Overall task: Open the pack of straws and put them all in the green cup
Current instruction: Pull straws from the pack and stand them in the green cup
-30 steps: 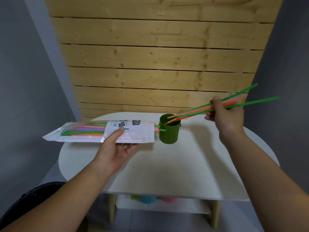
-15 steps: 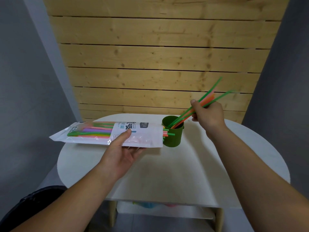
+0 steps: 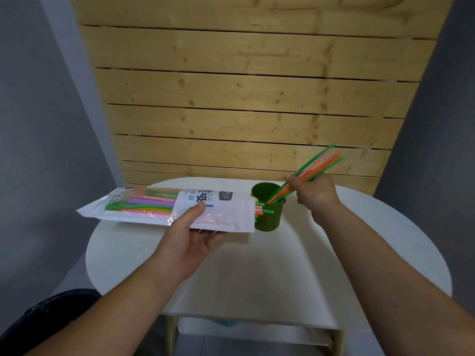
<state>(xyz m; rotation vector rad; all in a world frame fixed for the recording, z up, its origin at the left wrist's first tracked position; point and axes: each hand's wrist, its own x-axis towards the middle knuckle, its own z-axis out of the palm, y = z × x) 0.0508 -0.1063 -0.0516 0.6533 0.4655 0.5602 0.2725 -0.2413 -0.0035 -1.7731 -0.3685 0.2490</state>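
My left hand point(image 3: 189, 236) holds a white and clear plastic straw pack point(image 3: 154, 208) level above the table, thumb on top, fingers beneath. Its open right end faces the green cup point(image 3: 270, 217), and several orange and green straw tips stick out there. My right hand point(image 3: 314, 192) grips a bunch of green, orange and pink straws point(image 3: 320, 163). Their lower ends are inside the cup and their upper ends lean up to the right. Purple, yellow, pink and green straws still lie inside the pack.
The cup stands at the back of a round white table point(image 3: 257, 273). A wooden slat wall point(image 3: 244, 98) rises right behind it, with grey walls on both sides. A lower shelf point(image 3: 257, 330) under the table holds blurred coloured things.
My right hand has swung the bunch of straws from nearly level to steeply tilted and lowered their ends into the cup. The left hand has kept the pack in place.
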